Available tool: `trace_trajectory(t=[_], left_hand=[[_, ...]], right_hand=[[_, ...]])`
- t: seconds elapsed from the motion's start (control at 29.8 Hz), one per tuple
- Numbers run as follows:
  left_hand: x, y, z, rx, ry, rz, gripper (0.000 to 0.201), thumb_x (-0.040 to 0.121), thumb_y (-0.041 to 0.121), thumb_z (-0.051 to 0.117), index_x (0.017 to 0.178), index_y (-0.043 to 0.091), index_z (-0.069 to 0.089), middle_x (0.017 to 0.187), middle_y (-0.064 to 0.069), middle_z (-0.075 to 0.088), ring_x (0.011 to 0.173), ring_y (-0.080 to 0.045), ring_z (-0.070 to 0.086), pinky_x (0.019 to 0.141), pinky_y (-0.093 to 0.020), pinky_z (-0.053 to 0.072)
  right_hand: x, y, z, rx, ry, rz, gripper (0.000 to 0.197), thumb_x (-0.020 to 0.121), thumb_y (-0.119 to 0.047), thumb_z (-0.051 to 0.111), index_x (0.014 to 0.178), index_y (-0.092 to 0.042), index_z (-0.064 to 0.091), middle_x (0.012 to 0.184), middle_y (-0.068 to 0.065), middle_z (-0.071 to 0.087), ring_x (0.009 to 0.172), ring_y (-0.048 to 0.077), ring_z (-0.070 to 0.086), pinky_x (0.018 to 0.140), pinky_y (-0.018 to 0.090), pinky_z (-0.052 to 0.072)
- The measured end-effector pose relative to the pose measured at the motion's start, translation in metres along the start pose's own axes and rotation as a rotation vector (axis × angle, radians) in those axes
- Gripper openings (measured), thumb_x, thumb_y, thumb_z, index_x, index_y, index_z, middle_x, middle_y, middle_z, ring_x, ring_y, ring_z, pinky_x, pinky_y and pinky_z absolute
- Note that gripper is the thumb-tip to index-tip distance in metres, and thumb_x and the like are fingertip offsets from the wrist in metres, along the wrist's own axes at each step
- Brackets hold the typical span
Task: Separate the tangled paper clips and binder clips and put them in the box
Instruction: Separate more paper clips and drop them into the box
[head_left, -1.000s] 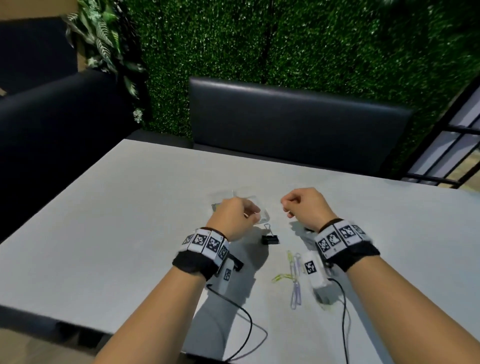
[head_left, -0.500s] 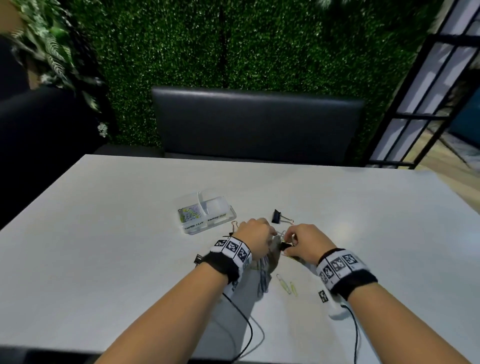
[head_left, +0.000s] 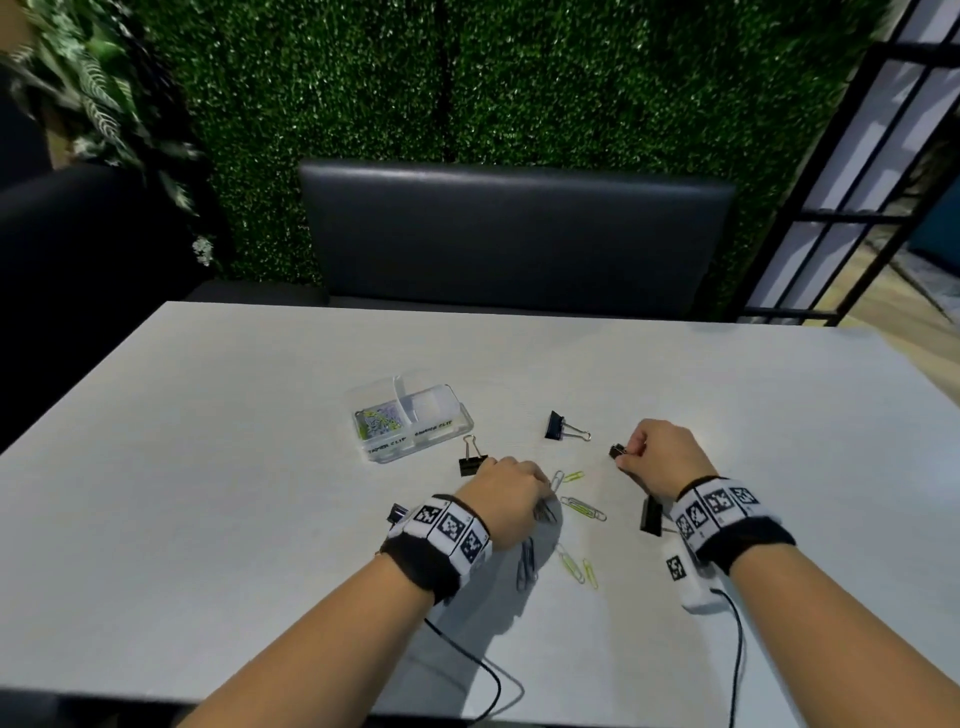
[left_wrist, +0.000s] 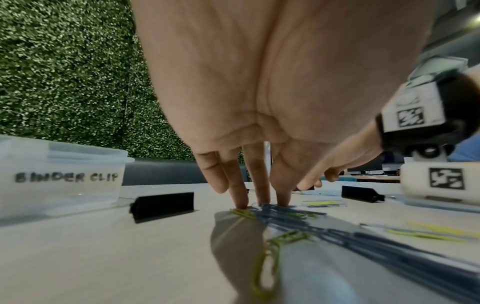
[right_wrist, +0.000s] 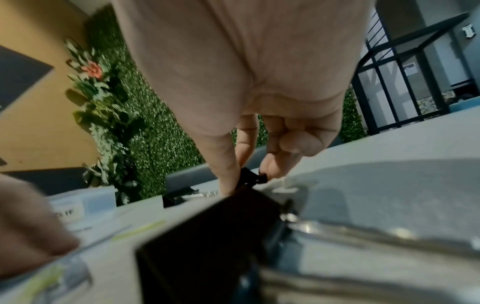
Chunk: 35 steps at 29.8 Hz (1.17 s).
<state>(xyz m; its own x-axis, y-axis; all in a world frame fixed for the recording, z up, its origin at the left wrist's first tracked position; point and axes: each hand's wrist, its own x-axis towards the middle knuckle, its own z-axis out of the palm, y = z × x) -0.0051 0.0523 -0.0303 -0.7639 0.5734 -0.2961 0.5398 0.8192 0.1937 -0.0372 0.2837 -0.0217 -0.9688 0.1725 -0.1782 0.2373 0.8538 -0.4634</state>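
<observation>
At centre frame in the head view, the left hand presses straight fingertips onto a bunch of blue and green paper clips on the bench. Right of it, the right hand pinches a small black binder clip, seemingly just above the surface. The clear box sits at upper left of the hands, with other binder clips beside it and further right.

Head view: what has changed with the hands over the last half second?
The hands have drawn apart: the right hand moved right, pinching a small binder clip, while the left hand presses its fingertips on the paper clips. The box and the far binder clip stayed put.
</observation>
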Motion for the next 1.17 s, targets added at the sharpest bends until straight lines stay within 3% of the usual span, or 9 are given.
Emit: trace_trajectory(t=[0.17,0.27,0.37,0.5,0.67,0.74,0.84,0.94,1.17], left_hand=[[-0.030,-0.011,0.006,-0.177,0.115,-0.026,0.053,0.089,0.004,0.046,0.136,0.023,0.062,0.141,-0.001,0.058,0.130,-0.025,0.050,0.109,-0.044,0.037],[-0.040,-0.021,0.006,-0.126,0.178,-0.185,0.045,0.089,0.012,0.054,0.133,0.019,0.063,0.136,-0.006,0.058,0.123,-0.029,0.053,0.103,-0.044,0.043],[-0.041,-0.016,0.009,-0.152,0.097,-0.266,0.037,0.087,0.008,0.051,0.121,0.012,0.065,0.131,-0.014,0.053,0.119,-0.034,0.051,0.096,-0.045,0.047],[-0.044,-0.005,0.010,-0.257,0.079,-0.190,0.044,0.093,0.010,0.048,0.131,0.024,0.065,0.130,-0.011,0.053,0.121,-0.032,0.052,0.100,-0.042,0.047],[-0.057,-0.011,0.015,-0.259,0.120,-0.203,0.051,0.090,0.033,0.061,0.140,0.029,0.055,0.131,-0.007,0.053,0.124,-0.028,0.053,0.101,-0.040,0.048],[-0.062,-0.013,0.016,-0.221,0.080,-0.215,0.077,0.076,0.053,0.075,0.145,0.027,0.049,0.134,-0.006,0.050,0.124,-0.027,0.052,0.101,-0.040,0.048],[-0.058,-0.006,0.017,-0.187,0.050,-0.223,0.094,0.061,0.062,0.085,0.142,0.029,0.050,0.134,-0.007,0.049,0.123,-0.028,0.052,0.100,-0.042,0.050],[-0.045,0.002,0.019,-0.199,0.064,-0.224,0.090,0.062,0.058,0.086,0.140,0.029,0.053,0.129,-0.007,0.050,0.118,-0.030,0.055,0.097,-0.043,0.052],[-0.031,0.002,0.013,-0.261,0.167,-0.247,0.030,0.085,0.025,0.077,0.114,0.021,0.074,0.115,-0.008,0.070,0.105,-0.028,0.067,0.089,-0.036,0.055]], right_hand=[[-0.005,-0.014,0.007,-0.135,0.017,-0.090,0.006,0.087,-0.013,0.066,0.092,-0.014,0.070,0.105,0.011,0.064,0.100,0.028,0.061,0.083,0.033,0.051],[-0.022,-0.031,0.023,-0.160,-0.024,-0.274,0.041,0.087,0.011,0.046,0.113,-0.011,0.071,0.118,0.007,0.062,0.113,0.025,0.060,0.100,0.035,0.050],[-0.040,-0.044,0.040,-0.312,-0.170,-0.371,0.056,0.081,0.018,0.042,0.123,-0.010,0.066,0.123,0.007,0.058,0.118,0.026,0.054,0.100,0.035,0.049],[-0.056,-0.042,0.047,-0.380,-0.218,-0.393,0.049,0.082,0.015,0.043,0.115,-0.011,0.069,0.118,0.007,0.057,0.116,0.026,0.052,0.095,0.033,0.049],[-0.075,-0.025,0.032,-0.225,-0.186,-0.361,0.036,0.094,-0.012,0.055,0.129,-0.014,0.062,0.127,0.005,0.059,0.119,0.022,0.057,0.100,0.032,0.047],[-0.083,-0.015,0.024,-0.243,-0.275,-0.311,0.065,0.084,-0.040,0.072,0.139,-0.014,0.051,0.133,0.004,0.053,0.122,0.022,0.053,0.103,0.035,0.046],[-0.094,-0.016,0.025,-0.282,-0.352,-0.238,0.096,0.067,-0.048,0.085,0.146,-0.014,0.041,0.135,0.002,0.045,0.124,0.022,0.048,0.104,0.039,0.045],[-0.091,-0.028,0.039,-0.327,-0.265,-0.288,0.075,0.075,-0.044,0.081,0.136,-0.012,0.053,0.127,0.005,0.050,0.116,0.023,0.054,0.098,0.036,0.048],[-0.075,-0.039,0.051,-0.273,-0.166,-0.251,0.017,0.086,-0.020,0.074,0.100,-0.011,0.073,0.105,0.008,0.068,0.100,0.027,0.064,0.082,0.033,0.050]])
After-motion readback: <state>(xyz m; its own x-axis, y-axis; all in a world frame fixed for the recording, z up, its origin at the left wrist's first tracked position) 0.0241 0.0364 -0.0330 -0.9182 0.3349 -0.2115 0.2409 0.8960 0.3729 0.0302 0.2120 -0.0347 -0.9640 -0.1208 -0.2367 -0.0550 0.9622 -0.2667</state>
